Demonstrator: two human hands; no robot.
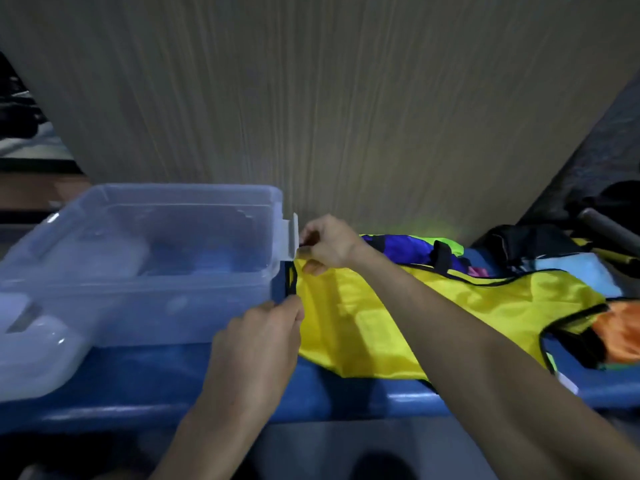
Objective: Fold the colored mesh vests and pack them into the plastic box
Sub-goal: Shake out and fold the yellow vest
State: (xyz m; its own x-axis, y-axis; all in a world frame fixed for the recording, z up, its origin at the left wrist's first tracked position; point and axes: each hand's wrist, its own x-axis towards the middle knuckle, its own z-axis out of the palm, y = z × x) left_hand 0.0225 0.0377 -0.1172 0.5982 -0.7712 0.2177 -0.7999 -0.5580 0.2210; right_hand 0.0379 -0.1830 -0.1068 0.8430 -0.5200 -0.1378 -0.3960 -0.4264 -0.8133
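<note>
Head view: a yellow mesh vest [398,313] with black trim lies spread across the blue worktop [145,379] in the lower right of the frame, its left edge just beside the clear plastic box [145,271] that fills the left middle. The box is open, its latch flap [291,237] standing up at its right end; what lies inside is too blurred to tell. The left hand [256,351], at lower centre, pinches the vest's black-trimmed left edge between thumb and fingers [294,304]. The right hand [327,245], just above it and next to the latch flap, has its fingers curled and pinches the vest's upper left corner. A white lid [38,344] rests at the far left edge, touching the box's near side. Behind the yellow vest, in the right middle, lie a blue vest [405,249] and a green one [450,244]; an orange vest [620,334] sits at the right edge. A pale wood-grain wall [329,98] fills the upper frame.
</note>
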